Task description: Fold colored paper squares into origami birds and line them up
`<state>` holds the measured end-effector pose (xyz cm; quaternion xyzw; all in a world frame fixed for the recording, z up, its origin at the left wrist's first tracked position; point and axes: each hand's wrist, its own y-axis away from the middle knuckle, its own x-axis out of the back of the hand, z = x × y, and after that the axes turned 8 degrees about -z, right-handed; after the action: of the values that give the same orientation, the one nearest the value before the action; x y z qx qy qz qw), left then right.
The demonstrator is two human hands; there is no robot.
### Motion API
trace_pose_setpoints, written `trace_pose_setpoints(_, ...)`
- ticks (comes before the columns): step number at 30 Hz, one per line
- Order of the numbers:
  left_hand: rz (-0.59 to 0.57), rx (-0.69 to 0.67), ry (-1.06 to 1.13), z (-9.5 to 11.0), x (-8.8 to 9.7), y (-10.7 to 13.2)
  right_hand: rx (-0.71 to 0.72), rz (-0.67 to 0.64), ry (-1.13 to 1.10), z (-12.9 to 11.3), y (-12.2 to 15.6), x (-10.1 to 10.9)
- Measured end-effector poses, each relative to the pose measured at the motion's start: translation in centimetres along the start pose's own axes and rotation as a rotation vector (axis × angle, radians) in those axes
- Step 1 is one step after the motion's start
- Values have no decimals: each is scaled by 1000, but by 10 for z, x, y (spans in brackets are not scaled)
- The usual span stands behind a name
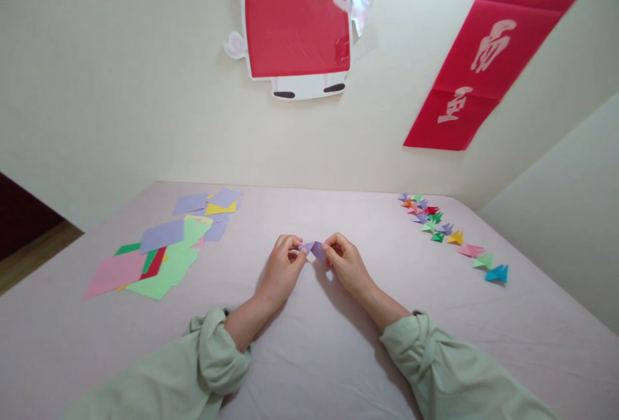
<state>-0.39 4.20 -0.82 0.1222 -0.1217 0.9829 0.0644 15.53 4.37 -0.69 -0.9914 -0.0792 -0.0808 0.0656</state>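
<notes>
A small piece of purple folded paper [316, 250] is held between my two hands, above the middle of the cloth-covered table. My left hand [284, 266] pinches its left end between thumb and fingers. On the other side, my right hand [347, 262] grips the right end the same way. The paper bends into a peak between the fingertips, and its ends are partly hidden by them. A shadow falls on the cloth below my right hand.
Loose sheets of coloured paper [164, 271] lie overlapping on the left. Several small folded paper figures [438, 219] run in a slanting line on the right. Behind the pale pink tablecloth [309, 342] rises a wall with a red cartoon cutout [297, 20] and a red banner [483, 52].
</notes>
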Motion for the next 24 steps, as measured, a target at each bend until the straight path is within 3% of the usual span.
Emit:
trace_pose_setpoints(6, -30, 195, 209, -8, -3, -2, 56, 6, 62, -3, 2, 1)
trace_pose_setpoints(16, -202, 58, 126, -4, -1, -1, 34, -91, 40, -1, 2, 1)
trace_pose_setpoints(20, -177, 123, 181, -3, 1, -4, 24, -35, 17, -1, 1, 2)
trace_pose_setpoints(24, -30, 287, 413, -7, 3, -10, 7, -25, -20, -1, 1, 2)
